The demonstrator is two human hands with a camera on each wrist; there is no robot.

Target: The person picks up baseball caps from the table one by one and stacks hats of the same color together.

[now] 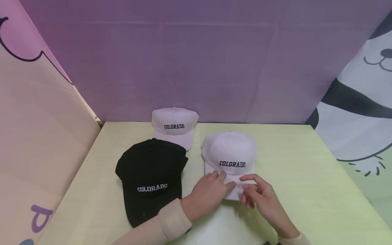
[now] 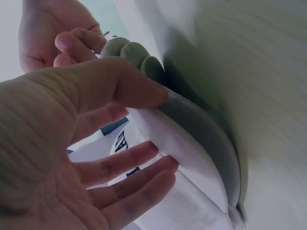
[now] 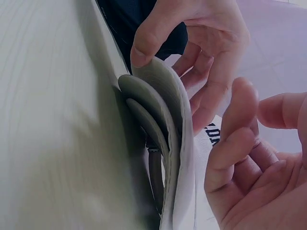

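A white cap (image 1: 231,146) lettered COLORADO lies with its brim toward me. In the right wrist view three brims (image 3: 165,81) are layered at this spot, so caps are stacked here. My left hand (image 1: 208,194) pinches the top brim at its left side, thumb (image 2: 139,91) at the edge and fingers over the upper face. My right hand (image 1: 260,195) hovers by the brim's right side with loosely bent fingers, holding nothing; whether a fingertip touches the brim I cannot tell. To the left lies a black COLORADO cap (image 1: 151,163), its brim partly behind my left sleeve.
Another white COLORADO cap (image 1: 174,119) sits at the table's back edge, its brim partly behind the black cap. The pale wooden table (image 1: 306,177) meets a purple cloth wall (image 1: 208,68) behind. Printed sheets hang at both sides, with a panda (image 1: 361,98) at right.
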